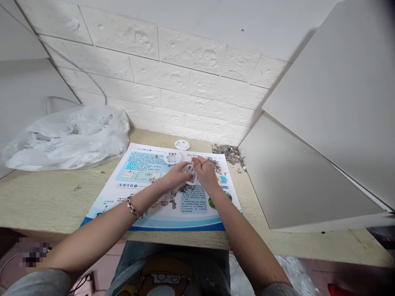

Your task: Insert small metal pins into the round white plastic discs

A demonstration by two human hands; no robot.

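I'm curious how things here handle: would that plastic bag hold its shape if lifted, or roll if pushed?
The plastic bag would probably sag when lifted, since it looks thin and crumpled. Pushed, it would likely slump rather than roll, as it lies low and wide.

Wall behind, table before it, a sheet in the middle with both hands above it.
Along the table (pixel 55 201), a bag (pixel 68 135) lies at the left rear, near the wall (pixel 200 94); a panel (pixel 302 176) stands at the right. Between them lies the sheet (pixel 197 224), a heap of small parts (pixel 230 155) at its far right corner and a rear disc (pixel 182 144) at its far edge. A slotted disc (pixel 173 158) lies on the sheet, before the rear one. Nearer the person, a round piece (pixel 190 174) sits between the left hand (pixel 177 176) and right hand (pixel 205 174), with loose parts (pixel 186 188) just before it.
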